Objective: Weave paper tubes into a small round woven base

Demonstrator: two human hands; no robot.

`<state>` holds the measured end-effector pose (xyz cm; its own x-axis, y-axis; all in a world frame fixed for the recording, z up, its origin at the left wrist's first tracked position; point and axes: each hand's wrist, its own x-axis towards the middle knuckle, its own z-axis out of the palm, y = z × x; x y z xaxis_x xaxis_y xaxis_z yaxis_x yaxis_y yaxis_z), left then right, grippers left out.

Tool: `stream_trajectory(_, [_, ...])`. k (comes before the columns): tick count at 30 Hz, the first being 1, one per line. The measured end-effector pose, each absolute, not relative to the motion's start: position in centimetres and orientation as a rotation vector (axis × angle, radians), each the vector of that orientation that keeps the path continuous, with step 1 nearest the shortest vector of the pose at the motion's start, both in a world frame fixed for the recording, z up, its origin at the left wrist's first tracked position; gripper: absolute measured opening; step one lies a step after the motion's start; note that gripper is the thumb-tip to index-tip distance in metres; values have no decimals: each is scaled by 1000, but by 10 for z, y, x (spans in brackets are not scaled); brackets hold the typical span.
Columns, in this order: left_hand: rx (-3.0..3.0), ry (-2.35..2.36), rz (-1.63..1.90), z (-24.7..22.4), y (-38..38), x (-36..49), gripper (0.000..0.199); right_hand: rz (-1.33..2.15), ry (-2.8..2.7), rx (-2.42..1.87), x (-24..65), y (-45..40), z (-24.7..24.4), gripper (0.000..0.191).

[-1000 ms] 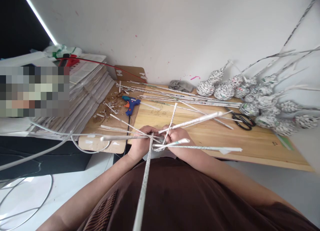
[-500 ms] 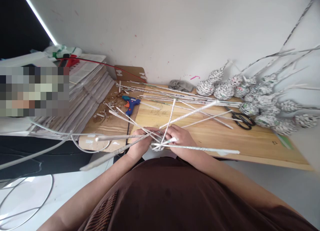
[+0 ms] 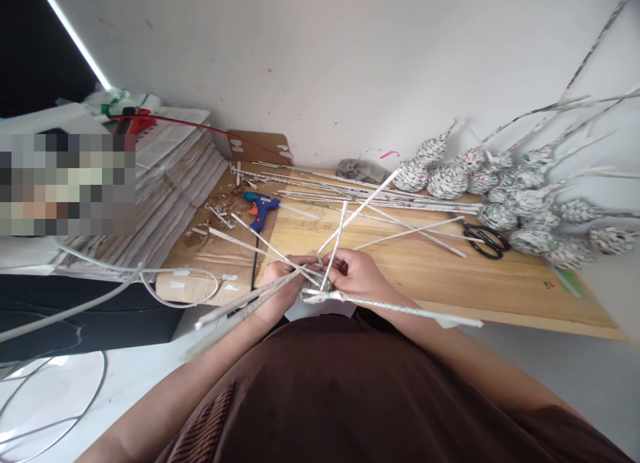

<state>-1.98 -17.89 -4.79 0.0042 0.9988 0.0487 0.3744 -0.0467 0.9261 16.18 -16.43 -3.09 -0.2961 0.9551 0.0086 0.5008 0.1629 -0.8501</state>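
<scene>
Close to my body, at the table's front edge, is a small woven piece of rolled-paper strips, its loose ends fanning out on all sides. My left hand is closed around its left side, with several strips crossing over the fingers. On the right, my right hand pinches at the strips near the weave; its fingertips are partly hidden. One long paper strip slants up from between the hands toward the back right. Another pale strip passes over my right wrist.
A blue glue gun lies on cardboard at the left, beside stacked newspapers. Loose paper tubes lie across the wooden table. Black-handled scissors and several woven gourd shapes sit at the right.
The long strip between my hands has swung upward and left. Strips on the left have dropped lower over my left forearm. Both hands stay at nearly the same place.
</scene>
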Motion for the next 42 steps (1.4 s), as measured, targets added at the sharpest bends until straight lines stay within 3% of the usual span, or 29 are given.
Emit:
stream_trajectory(5, [1534, 1536, 883, -40, -180, -23, 21, 1137, -1926, -1379, 162, -162, -20, 17])
stream_trajectory(11, [1561, 1494, 1000, -54, -180, -23, 20, 1156, -1944, -1395, 160, -162, -17, 8])
stream_trajectory(22, [1633, 1443, 1048, -62, -179, -23, 18, 762, -2228, -1297, 168, -158, -19, 27])
stream_trajectory(33, [1690, 1277, 1047, -54, -175, -21, 17, 459, -2272, -1259, 167, -167, -34, 22])
stream_trajectory(37, [1711, 1338, 1106, -55, -175, -19, 15, 598, -2235, -1405, 166, -169, -23, 30])
stream_trajectory(42, [1533, 1355, 1153, -60, -178, -13, 16, 610, -2315, -1653, 164, -174, -9, 25])
